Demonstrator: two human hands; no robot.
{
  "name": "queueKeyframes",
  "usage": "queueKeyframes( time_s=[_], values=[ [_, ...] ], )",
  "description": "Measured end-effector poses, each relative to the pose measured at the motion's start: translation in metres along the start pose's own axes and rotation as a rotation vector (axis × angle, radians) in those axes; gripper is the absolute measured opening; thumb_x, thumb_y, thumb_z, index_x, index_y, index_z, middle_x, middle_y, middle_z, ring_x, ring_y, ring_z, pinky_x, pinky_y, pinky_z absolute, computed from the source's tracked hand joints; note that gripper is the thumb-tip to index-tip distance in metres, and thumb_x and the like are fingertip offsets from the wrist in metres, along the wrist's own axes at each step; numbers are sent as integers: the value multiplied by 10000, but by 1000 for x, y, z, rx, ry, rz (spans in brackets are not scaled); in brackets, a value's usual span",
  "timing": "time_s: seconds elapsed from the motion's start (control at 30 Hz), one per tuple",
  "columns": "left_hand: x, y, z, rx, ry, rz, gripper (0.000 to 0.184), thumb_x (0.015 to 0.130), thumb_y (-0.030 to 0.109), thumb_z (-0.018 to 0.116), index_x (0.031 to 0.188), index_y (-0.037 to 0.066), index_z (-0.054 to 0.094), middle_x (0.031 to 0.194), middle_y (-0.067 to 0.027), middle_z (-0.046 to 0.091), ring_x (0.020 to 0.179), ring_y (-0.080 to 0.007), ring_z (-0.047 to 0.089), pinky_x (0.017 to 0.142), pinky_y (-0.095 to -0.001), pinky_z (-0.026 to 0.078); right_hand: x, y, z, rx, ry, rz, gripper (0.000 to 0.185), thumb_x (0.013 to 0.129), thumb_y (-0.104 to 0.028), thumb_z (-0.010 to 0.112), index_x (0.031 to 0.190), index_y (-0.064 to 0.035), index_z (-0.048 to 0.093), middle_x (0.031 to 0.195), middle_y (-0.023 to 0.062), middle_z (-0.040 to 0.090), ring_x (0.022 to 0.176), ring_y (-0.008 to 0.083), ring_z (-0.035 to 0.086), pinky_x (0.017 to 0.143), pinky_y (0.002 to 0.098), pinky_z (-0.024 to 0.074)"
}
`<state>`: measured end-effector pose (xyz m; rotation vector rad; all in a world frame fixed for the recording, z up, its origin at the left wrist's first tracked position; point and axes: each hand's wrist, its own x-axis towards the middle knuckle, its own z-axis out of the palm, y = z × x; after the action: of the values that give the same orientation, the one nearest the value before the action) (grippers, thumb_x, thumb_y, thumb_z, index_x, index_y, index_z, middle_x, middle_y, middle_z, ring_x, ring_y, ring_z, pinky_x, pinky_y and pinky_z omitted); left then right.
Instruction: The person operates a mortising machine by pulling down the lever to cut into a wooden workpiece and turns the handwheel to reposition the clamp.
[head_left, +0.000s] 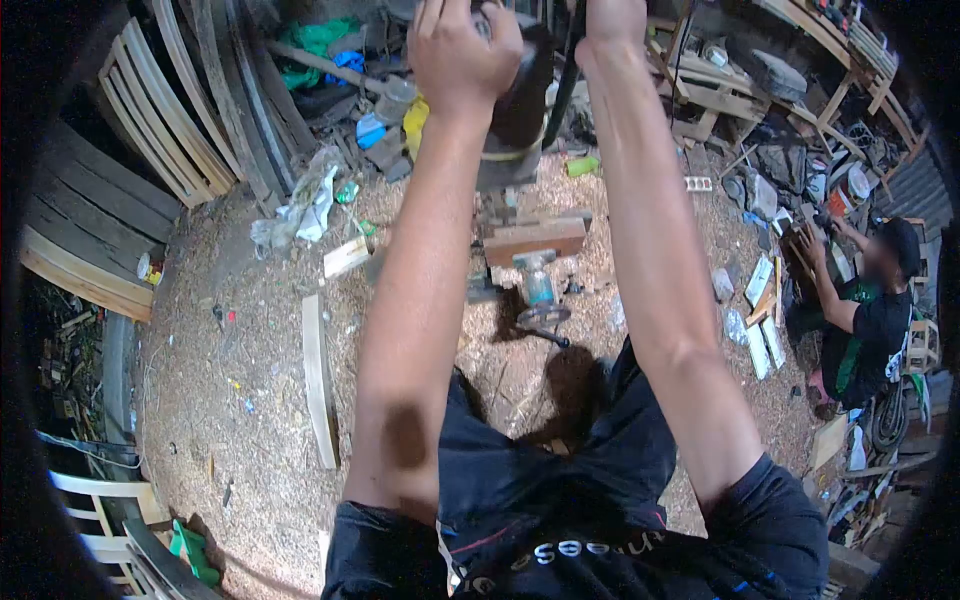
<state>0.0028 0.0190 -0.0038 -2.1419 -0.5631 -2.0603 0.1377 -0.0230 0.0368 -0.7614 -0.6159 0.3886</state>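
Both my arms stretch forward to the top edge of the view. My left hand [462,50] has its fingers bent and its thumb out to the right; the fingertips are cut off or hidden. Just right of it is a dark rounded shape [525,95], which I cannot identify. My right hand [615,22] is mostly outside the frame, so its fingers do not show. A dark upright strip [567,80] runs close beside it. Below and between my forearms stands a bench vise [540,290] with a wooden jaw block [535,243].
Wood shavings cover the floor [250,350]. A long board [319,380] lies to the left; planks [165,115] lean behind it. At right a person [865,310] in dark clothes sits handling something, beside scrap wood [765,320]. A wooden rack [100,510] stands at lower left.
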Motion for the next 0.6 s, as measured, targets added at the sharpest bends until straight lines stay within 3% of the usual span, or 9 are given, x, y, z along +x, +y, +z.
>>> queueKeyframes(
  time_s=[0.03,0.07,0.17,0.2,0.6],
  values=[
    [1,1,3,-27,52,-19,178,821,174,562,881,56,681,909,-171,670,892,-393,618,830,-449,483,-4,0,6,75,65,-7,379,979,-366,507,828,-75,698,659,-12,558,617,156,524,635,276,421],
    [1,2,3,-25,70,-13,161,796,162,565,852,57,673,886,-161,663,877,-382,619,798,-445,491,8,12,-6,133,-3,2,324,953,-314,572,937,-23,714,721,72,642,689,223,627,674,329,489],
    [1,6,1,-11,57,-41,164,808,148,555,860,45,672,897,-164,663,878,-381,616,806,-441,489,1,8,-20,20,-189,-55,398,951,-394,566,839,-15,620,781,107,638,736,201,594,709,330,463],
    [1,7,0,-6,39,-58,175,827,148,549,879,39,675,913,-170,667,886,-386,614,826,-441,485,-14,-1,-11,13,-106,-41,342,972,-276,522,712,-58,563,638,44,541,612,144,475,623,284,379],
    [-3,8,0,-5,49,-87,185,800,140,558,885,28,678,927,-163,669,901,-376,621,828,-432,494,-53,-11,-30,115,-136,-14,326,1008,-260,502,791,-35,593,738,46,569,672,129,484,645,276,377]
  ],
)
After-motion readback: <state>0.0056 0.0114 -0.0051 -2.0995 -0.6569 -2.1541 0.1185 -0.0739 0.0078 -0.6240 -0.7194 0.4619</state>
